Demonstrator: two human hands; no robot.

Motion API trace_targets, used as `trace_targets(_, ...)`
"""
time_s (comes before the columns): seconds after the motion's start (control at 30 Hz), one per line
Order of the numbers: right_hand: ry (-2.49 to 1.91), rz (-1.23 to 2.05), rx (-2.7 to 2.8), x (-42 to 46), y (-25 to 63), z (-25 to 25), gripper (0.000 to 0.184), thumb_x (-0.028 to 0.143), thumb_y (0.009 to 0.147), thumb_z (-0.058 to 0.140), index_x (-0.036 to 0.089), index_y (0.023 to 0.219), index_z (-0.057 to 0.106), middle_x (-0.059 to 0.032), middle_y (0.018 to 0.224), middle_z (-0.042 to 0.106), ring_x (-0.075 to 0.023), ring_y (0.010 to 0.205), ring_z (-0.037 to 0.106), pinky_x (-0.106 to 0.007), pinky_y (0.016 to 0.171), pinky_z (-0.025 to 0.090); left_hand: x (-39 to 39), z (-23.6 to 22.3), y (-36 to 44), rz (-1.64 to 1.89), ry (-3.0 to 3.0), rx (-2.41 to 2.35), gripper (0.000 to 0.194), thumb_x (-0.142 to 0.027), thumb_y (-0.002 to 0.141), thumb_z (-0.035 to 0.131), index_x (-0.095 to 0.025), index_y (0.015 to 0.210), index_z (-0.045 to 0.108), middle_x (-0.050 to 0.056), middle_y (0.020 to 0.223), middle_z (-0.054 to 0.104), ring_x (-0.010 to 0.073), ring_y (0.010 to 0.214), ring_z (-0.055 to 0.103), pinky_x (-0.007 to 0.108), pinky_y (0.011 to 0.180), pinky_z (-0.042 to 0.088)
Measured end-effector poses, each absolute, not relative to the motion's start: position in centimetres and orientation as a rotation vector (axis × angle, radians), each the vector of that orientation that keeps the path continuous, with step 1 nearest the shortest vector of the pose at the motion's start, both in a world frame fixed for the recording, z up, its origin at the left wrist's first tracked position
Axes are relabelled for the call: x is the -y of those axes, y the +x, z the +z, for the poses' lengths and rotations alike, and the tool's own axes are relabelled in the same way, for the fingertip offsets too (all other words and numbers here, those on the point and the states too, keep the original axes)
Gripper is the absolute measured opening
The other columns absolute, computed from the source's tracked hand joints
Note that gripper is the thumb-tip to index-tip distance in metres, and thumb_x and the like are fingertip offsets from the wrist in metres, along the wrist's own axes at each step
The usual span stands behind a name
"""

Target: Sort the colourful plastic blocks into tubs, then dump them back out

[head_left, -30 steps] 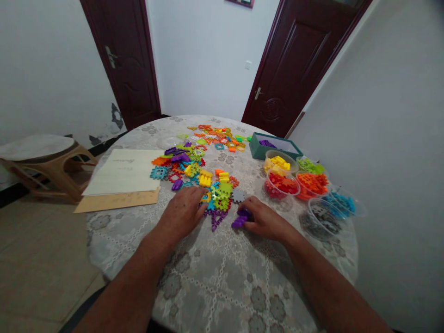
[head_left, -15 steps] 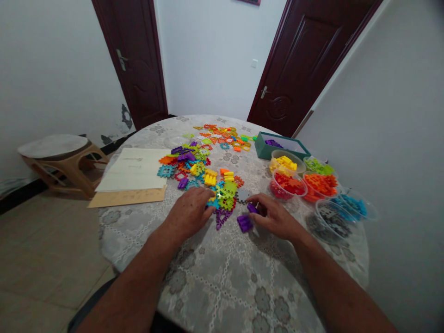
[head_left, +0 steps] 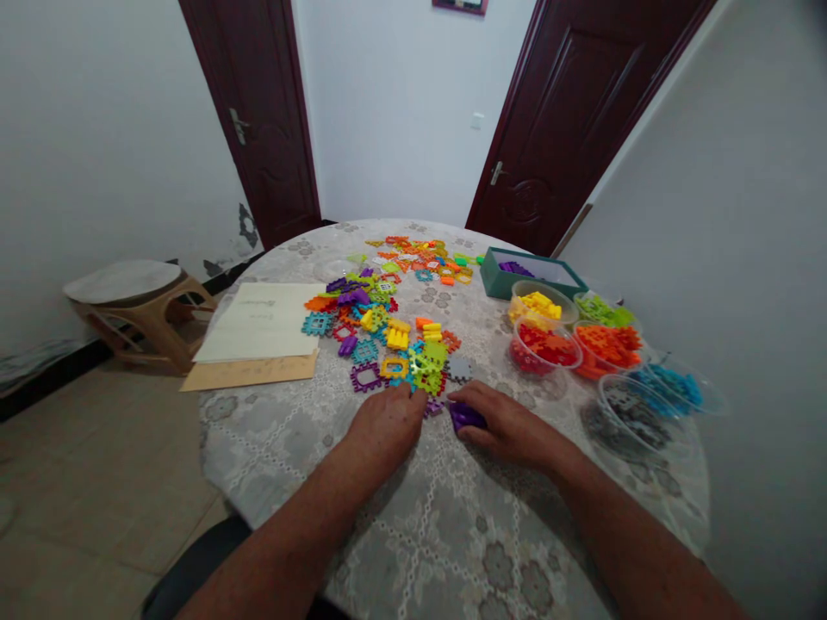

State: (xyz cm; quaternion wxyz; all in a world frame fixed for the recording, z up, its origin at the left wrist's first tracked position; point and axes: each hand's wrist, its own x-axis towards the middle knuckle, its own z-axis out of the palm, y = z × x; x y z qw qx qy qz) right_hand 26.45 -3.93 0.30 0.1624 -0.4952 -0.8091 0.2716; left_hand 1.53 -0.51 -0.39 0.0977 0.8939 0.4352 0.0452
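Note:
My left hand is closed at the near edge of the pile, its fingertips on a purple toothed piece that they mostly cover. Just right of it, my right hand is closed around purple plastic building blocks, low over the tablecloth. Beyond the left fingers lie a lime green toothed piece and a yellow square frame. A purple square frame is left of these, and a grey toothed piece lies ahead of the right hand.
Plastic tubs of yellow blocks, red pieces, orange pieces, blue pieces and grey pieces stand at right. Behind them is a green box. Paper sheets lie at left; more loose pieces are farther back.
My left hand has moved right and nearer, over the purple toothed piece, uncovering the yellow and purple frames. The right hand has closed around the purple blocks. The view has shifted slightly.

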Motion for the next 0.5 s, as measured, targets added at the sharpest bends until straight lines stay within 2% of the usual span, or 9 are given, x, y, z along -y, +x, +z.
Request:
trace_targets(0.1,-1.42,0.868,2.108,3.4,26.7,-0.4,0.043,0.032,0.088,0.075,0.028,0.131,0.069,-0.0072,0.12,0.067,-0.0251,0.107,0.064,-0.041,0.098,0.051,0.4,-0.1,0.9,0.199,2.579,-1.3,0.021,-0.015,0.091,0.053,-0.018,0.11,0.063,0.014,0.107,0.069,0.0288,0.094,0.069,0.04,0.079,0.053)
trace_targets(0.17,-1.462,1.088,1.813,3.0,26.6,-0.9,0.043,0.039,0.088,0.076,0.027,0.128,0.071,-0.0053,0.105,0.07,-0.0219,0.09,0.065,-0.036,0.081,0.054,0.4,0.3,0.4,0.317,2.489,-1.287,0.015,-0.018,0.091,0.056,-0.02,0.106,0.059,0.012,0.106,0.069,0.0262,0.094,0.067,0.038,0.08,0.052)
trace_targets(0.23,-1.429,1.383,1.41,2.8,26.1,-1.4,0.044,0.047,0.088,0.074,0.024,0.126,0.072,-0.0028,0.087,0.066,-0.0168,0.069,0.059,-0.028,0.059,0.049,0.4,0.7,0.2,0.48,2.374,-1.259,0.008,-0.02,0.092,0.058,-0.022,0.099,0.056,0.008,0.102,0.068,0.0228,0.092,0.066,0.036,0.081,0.05)
trace_targets(0.3,-1.283,1.608,1.054,2.7,25.4,-1.8,0.043,0.051,0.089,0.072,0.023,0.122,0.072,-0.0014,0.079,0.064,-0.0141,0.059,0.054,-0.024,0.049,0.044,0.6,1.0,0.3,0.635,2.268,-1.227,0.008,-0.023,0.093,0.06,-0.023,0.097,0.053,0.005,0.098,0.068,0.0204,0.088,0.064,0.035,0.08,0.049)
trace_targets(0.37,-1.114,1.749,0.842,2.8,24.5,-2.0,0.039,0.053,0.089,0.072,0.023,0.114,0.073,-0.0033,0.086,0.068,-0.014,0.063,0.06,-0.023,0.05,0.049,0.7,1.1,0.7,0.734,2.203,-1.204,0.01,-0.025,0.093,0.061,-0.023,0.097,0.053,0.003,0.095,0.067,0.0194,0.086,0.063,0.034,0.079,0.049)
trace_targets(0.5,-0.924,1.932,0.724,3.3,22.9,-2.2,0.044,0.06,0.09,0.072,0.02,0.109,0.073,-0.0072,0.101,0.074,-0.0168,0.081,0.071,-0.027,0.067,0.063,0.9,0.4,1.8,0.809,2.239,-1.154,0.006,-0.024,0.095,0.059,-0.022,0.098,0.054,0.005,0.098,0.066,0.0204,0.092,0.062,0.036,0.083,0.05)
